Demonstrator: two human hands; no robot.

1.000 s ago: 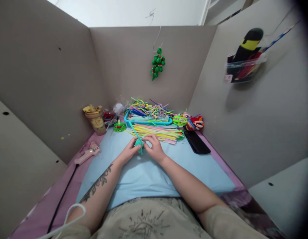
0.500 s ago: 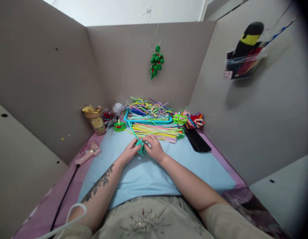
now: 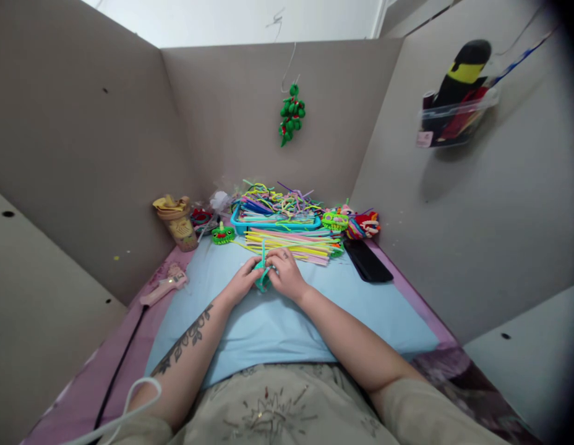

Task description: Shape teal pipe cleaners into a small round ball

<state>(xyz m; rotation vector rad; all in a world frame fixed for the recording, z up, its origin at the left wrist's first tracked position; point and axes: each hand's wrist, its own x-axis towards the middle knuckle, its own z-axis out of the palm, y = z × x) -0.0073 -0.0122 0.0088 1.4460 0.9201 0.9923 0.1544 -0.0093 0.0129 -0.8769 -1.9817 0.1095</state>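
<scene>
Both hands meet over the light blue cloth [image 3: 273, 327] around a small turquoise piece of bent pipe cleaner [image 3: 263, 282]. My left hand [image 3: 244, 279] grips its left side between thumb and fingers. From the right, my right hand [image 3: 287, 275] pinches it, fingertips close to those of the left. One straight turquoise end sticks up between the hands. Part of the piece is hidden by the fingers. Just beyond lies a bundle of yellow, pink and pale pipe cleaners [image 3: 291, 243].
Behind the bundle stands a blue tray [image 3: 278, 227] heaped with pipe cleaners. A black phone [image 3: 368, 262] lies at right, a pink glue gun [image 3: 165, 288] at left near a cup [image 3: 179, 227]. Green figure [image 3: 222, 234] sits left of the tray. Grey panels [image 3: 278, 136] enclose the table.
The turquoise end, which leaned far up to the left, now stands nearly upright and looks shorter between my hands. My hands stay in almost the same place.
</scene>
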